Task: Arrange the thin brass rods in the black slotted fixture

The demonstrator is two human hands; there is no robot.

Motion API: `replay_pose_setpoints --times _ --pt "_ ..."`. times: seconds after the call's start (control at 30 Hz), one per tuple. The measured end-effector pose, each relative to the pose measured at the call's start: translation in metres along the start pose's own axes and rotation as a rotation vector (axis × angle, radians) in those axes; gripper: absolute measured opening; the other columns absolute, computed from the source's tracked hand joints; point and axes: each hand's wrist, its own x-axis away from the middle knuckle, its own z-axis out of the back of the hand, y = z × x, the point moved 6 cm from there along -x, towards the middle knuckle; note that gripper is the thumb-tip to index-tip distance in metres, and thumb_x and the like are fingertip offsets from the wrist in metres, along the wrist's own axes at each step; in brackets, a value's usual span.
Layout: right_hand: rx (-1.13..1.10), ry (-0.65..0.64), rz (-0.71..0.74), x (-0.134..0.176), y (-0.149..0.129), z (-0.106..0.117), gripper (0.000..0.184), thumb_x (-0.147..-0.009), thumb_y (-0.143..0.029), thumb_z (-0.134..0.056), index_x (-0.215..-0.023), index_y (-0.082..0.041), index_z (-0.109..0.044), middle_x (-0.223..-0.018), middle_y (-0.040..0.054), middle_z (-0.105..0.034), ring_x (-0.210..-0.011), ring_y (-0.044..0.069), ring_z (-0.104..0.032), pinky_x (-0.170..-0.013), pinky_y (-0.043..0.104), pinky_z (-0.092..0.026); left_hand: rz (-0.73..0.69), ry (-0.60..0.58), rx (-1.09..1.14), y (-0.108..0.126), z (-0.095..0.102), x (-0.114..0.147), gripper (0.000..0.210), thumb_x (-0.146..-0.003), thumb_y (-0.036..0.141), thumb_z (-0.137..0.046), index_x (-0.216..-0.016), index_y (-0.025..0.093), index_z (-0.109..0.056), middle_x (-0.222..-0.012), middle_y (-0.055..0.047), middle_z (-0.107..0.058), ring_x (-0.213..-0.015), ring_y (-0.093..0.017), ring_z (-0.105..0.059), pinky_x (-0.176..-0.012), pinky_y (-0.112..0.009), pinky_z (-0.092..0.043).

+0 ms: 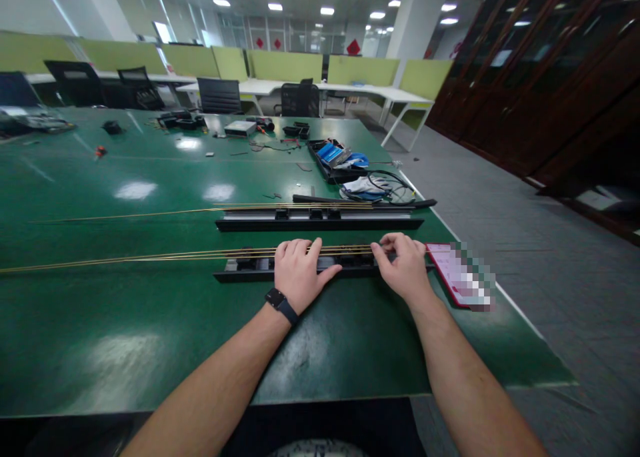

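Thin, brass-coloured, metal-looking rods (240,253) over long black rail (357,272) — likely light, springy; hold near rail. Left hand (299,270) draped loosely; right hand (404,262) curled, grip unclear.

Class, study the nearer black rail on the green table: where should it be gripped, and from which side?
Probably by the near wall of the black rail, close to each end, fingers coming from the near side. It lies long and narrow from left to right, so two spread holds should balance it, and the gold rods run lengthwise over its farther part, leaving that wall uncovered by them.
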Motion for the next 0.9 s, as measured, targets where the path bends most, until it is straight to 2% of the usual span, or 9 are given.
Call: replay_pose_setpoints --times 0.2,0.9 --pt "-0.024 -0.032 0.039 0.002 -0.008 -0.003 0.021 -0.097 -0.045 -0.059 -0.094 -0.025 -0.058 -0.082 0.0016 -0.068 -0.081 0.021 -0.061 -0.091 0.043 -0.036 0.003 -0.003 -0.004 0.001 0.001 0.000 0.061 -0.089 0.066 -0.067 -0.131 0.022 -0.068 -0.117 -0.013 -0.073 -0.113 -0.033 -0.062 -0.104 -0.049 -0.038" --pt "0.010 -0.017 0.002 0.000 0.001 -0.001 0.019 -0.097 -0.043 -0.059 -0.093 -0.024 -0.060 -0.081 0.0016 -0.068 -0.083 0.022 -0.061 -0.092 0.043 -0.034 0.000 0.004 0.001 0.000 0.001 0.000 0.060 -0.090 0.066 -0.067 -0.130 0.022 -0.068 -0.117 -0.013 -0.073 -0.113 -0.033 -0.062 -0.104 -0.049 -0.038"
